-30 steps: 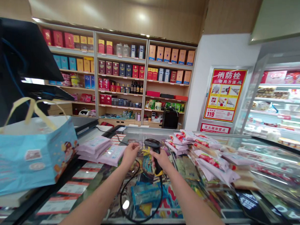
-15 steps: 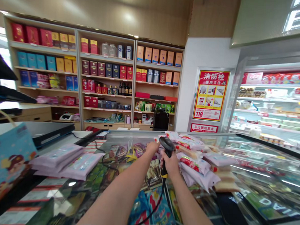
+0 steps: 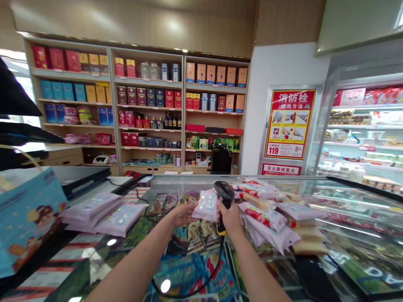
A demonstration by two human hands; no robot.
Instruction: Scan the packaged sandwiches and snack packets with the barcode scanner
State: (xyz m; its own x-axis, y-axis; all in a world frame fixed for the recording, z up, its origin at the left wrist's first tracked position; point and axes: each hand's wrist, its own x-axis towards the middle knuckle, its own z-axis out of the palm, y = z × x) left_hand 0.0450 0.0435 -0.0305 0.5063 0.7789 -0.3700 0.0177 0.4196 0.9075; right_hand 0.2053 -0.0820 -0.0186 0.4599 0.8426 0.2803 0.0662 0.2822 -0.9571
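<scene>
My right hand (image 3: 230,216) is wrapped round the handle of a black barcode scanner (image 3: 224,190), whose head points up and away and whose cord (image 3: 209,280) loops down over the glass. Left of the scanner, my left hand (image 3: 184,214) grips the edge of a small pale pink packet (image 3: 206,203), its printed face towards me. The packet's right edge lies behind the scanner and my right fingers. Beside my right hand lies a heap of pink and red packets (image 3: 263,216). Over on the left, similar pale pink packets (image 3: 120,218) are stacked flat.
Under my arms is a glass-topped freezer (image 3: 320,183) with bagged goods inside. A dark phone (image 3: 318,280) lies at the right. A blue gift bag (image 3: 21,223) stands at the left edge, near a black flat device (image 3: 86,181). Shelves of boxes (image 3: 147,97) line the far wall.
My left hand has moved left and nearer, bringing a pale pink packet from behind the scanner into plain view. The scanner stays in my right hand. The view has shifted slightly left.
</scene>
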